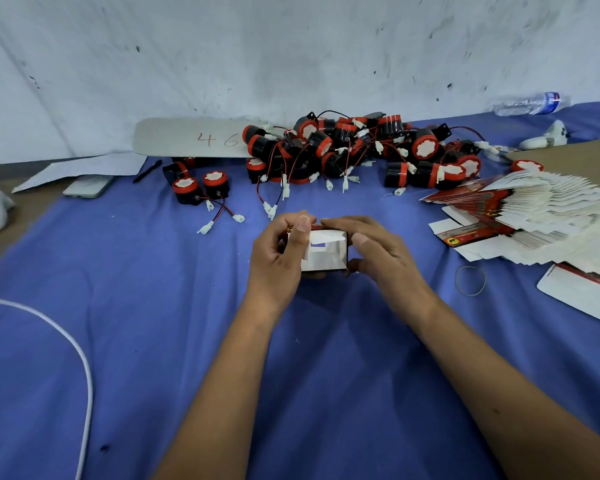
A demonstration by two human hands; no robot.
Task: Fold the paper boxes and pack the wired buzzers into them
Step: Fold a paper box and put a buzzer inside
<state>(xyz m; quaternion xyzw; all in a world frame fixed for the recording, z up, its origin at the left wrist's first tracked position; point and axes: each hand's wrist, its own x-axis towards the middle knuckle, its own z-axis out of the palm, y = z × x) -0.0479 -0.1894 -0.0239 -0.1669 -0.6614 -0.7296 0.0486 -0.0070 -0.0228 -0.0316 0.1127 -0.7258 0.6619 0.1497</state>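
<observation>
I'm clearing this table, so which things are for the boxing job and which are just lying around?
Job: box held by left hand and right hand; buzzers; flat boxes.
Lying about: phone, pen, bottle, rubber band, cable.

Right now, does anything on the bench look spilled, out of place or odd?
Nothing looks damaged. The buzzers lie in a tangled heap with wires crossing, a water bottle lies on its side at the back right, and a loose rubber band sits near the flat boxes.

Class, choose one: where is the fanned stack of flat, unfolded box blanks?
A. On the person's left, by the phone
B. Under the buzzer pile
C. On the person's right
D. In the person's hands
C: the fanned stack of box blanks lies on the blue cloth at the person's right.
</observation>
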